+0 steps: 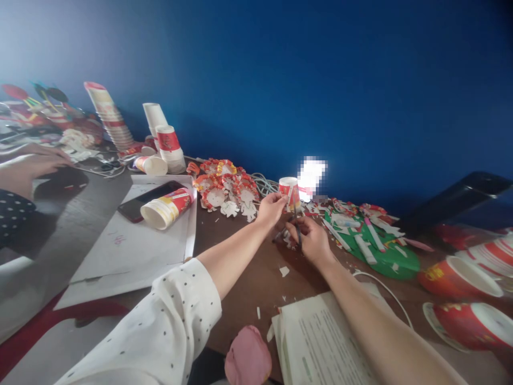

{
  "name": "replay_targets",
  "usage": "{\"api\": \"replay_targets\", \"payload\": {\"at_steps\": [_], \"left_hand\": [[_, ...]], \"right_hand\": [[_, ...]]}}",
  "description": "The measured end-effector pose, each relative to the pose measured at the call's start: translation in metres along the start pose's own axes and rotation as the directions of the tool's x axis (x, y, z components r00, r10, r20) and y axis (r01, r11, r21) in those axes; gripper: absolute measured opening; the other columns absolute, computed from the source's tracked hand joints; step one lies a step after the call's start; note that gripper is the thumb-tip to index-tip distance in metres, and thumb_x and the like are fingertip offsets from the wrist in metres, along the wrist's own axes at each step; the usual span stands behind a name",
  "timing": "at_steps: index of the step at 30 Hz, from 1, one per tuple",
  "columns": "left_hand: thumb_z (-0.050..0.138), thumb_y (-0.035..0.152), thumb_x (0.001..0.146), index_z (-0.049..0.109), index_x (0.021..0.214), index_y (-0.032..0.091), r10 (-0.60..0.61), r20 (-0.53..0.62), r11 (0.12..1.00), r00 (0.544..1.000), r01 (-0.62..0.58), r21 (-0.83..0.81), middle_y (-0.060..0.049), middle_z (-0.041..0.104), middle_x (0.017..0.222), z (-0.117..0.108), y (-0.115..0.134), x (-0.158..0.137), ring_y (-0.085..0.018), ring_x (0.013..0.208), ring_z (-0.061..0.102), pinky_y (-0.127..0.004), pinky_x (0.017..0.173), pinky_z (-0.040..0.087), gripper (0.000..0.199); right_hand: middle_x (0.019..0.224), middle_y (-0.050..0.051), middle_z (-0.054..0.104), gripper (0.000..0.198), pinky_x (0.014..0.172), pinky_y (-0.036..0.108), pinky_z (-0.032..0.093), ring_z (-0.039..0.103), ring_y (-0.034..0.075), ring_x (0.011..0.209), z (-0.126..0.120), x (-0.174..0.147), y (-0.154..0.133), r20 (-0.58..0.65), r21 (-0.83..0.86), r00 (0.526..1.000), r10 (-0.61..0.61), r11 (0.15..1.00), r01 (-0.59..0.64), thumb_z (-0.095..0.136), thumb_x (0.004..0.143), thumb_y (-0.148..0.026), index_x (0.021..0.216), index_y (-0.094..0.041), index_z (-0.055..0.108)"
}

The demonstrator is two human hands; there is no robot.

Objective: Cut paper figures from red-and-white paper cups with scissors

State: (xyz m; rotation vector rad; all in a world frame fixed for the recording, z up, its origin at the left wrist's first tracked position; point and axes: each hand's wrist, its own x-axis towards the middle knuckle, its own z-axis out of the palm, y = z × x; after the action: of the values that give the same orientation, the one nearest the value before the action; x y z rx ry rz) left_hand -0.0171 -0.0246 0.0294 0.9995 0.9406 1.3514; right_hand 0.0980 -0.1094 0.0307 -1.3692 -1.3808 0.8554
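L hand (272, 209) grips a red-and-white round paper cup (288, 186), approx. centre of frame; R hand (312, 239), just below, grasps dark loop-handled scissors (298, 233), blades up by cup wall. Prob. best: short snips, L hand clear of blades, cup held w/o squashing.

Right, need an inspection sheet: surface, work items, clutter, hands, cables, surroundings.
Surface: brown table, paper scraps strewn on it.
Work items: red-and-white paper cup; dark scissors, blades at the cup's side, contact unclear.
Clutter: cut-paper pile, tall cup stack, phone, green disc bearing white pieces.
Hands: left hand holds the cup; right hand grips the scissors.
Cables: pale coil beside the pile; white cable at right.
Surroundings: blue wall; another person's hand, far left.
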Motion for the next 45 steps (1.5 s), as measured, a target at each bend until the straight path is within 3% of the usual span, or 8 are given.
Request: {"api": "replay_targets", "payload": {"at_steps": [8,13,18,26,30,34,38,45], "left_hand": [[0.069,0.028,0.076,0.057,0.070,0.016,0.009,0.103,0.982,0.995,0.011,-0.188,0.000,0.064,0.067,-0.003,0.010,-0.001,-0.008,0.058,0.053,-0.021,0.061,0.040,0.018],[0.075,0.036,0.070,0.055,0.073,0.016,-0.020,0.302,0.956,0.953,0.107,-0.275,0.002,0.061,0.063,-0.002,0.014,-0.009,-0.007,0.054,0.052,-0.020,0.056,0.039,0.029],[0.080,0.034,0.066,0.054,0.073,0.015,-0.091,0.373,0.947,0.923,0.197,-0.254,0.002,0.060,0.064,0.001,0.021,-0.019,-0.007,0.054,0.053,-0.021,0.058,0.043,0.033],[0.080,0.039,0.068,0.065,0.080,0.013,-0.144,0.344,0.963,0.928,0.212,-0.168,-0.005,0.068,0.076,0.002,0.014,-0.018,-0.010,0.068,0.064,-0.023,0.069,0.050,0.033],[0.080,0.041,0.068,0.069,0.092,0.013,-0.122,0.400,0.947,0.908,0.227,-0.226,-0.009,0.072,0.091,0.002,0.012,-0.017,-0.013,0.079,0.067,-0.026,0.079,0.052,0.038],[0.080,0.032,0.068,0.068,0.098,0.016,-0.063,0.346,0.902,0.936,0.202,-0.382,-0.007,0.072,0.094,0.000,0.012,-0.012,-0.015,0.082,0.068,-0.030,0.082,0.053,0.036],[0.081,0.025,0.066,0.066,0.099,0.016,-0.041,0.303,0.871,0.952,0.183,-0.456,-0.005,0.072,0.092,-0.004,0.012,-0.006,-0.017,0.081,0.068,-0.032,0.082,0.054,0.038],[0.083,0.019,0.062,0.067,0.101,0.014,-0.117,0.405,0.879,0.907,0.284,-0.382,-0.005,0.073,0.088,-0.006,0.011,-0.008,-0.017,0.078,0.068,-0.033,0.085,0.052,0.043]], "right_hand": [[0.073,0.003,0.068,0.046,0.044,0.024,0.044,0.063,0.017,0.059,-0.015,0.020,0.010,-0.335,0.189,0.940,0.061,0.982,0.004,0.075,0.069,-0.051,0.099,-0.018,0.063],[0.084,0.003,0.071,0.048,0.040,0.020,0.034,0.065,0.017,0.069,-0.020,0.031,0.015,-0.270,0.523,0.938,0.216,0.851,-0.045,0.079,0.065,-0.043,0.102,-0.019,0.061],[0.067,-0.002,0.061,0.034,0.038,0.018,0.027,0.054,0.010,0.056,-0.023,0.032,0.006,-0.188,0.628,0.963,0.194,0.777,-0.034,0.080,0.061,-0.038,0.080,-0.019,0.059],[0.071,-0.004,0.060,0.038,0.048,0.022,0.042,0.055,0.011,0.059,-0.024,0.032,-0.002,-0.315,0.573,0.940,0.133,0.816,0.076,0.077,0.061,-0.038,0.088,-0.021,0.057],[0.074,-0.003,0.063,0.046,0.053,0.025,0.047,0.056,0.012,0.058,-0.017,0.024,-0.001,-0.388,0.411,0.920,0.064,0.905,0.111,0.078,0.063,-0.040,0.100,-0.021,0.056],[0.078,0.000,0.065,0.046,0.060,0.026,0.049,0.059,0.013,0.065,-0.008,0.015,0.000,-0.329,0.210,0.943,-0.043,0.971,0.118,0.079,0.065,-0.038,0.101,-0.019,0.057],[0.079,0.000,0.065,0.045,0.060,0.027,0.050,0.059,0.013,0.065,-0.005,0.012,0.003,-0.288,0.199,0.957,-0.045,0.974,0.106,0.079,0.066,-0.040,0.100,-0.020,0.057],[0.084,0.002,0.065,0.047,0.059,0.027,0.050,0.058,0.014,0.066,-0.011,0.013,0.003,-0.290,0.243,0.957,0.006,0.968,0.067,0.078,0.067,-0.043,0.102,-0.019,0.058]]}}
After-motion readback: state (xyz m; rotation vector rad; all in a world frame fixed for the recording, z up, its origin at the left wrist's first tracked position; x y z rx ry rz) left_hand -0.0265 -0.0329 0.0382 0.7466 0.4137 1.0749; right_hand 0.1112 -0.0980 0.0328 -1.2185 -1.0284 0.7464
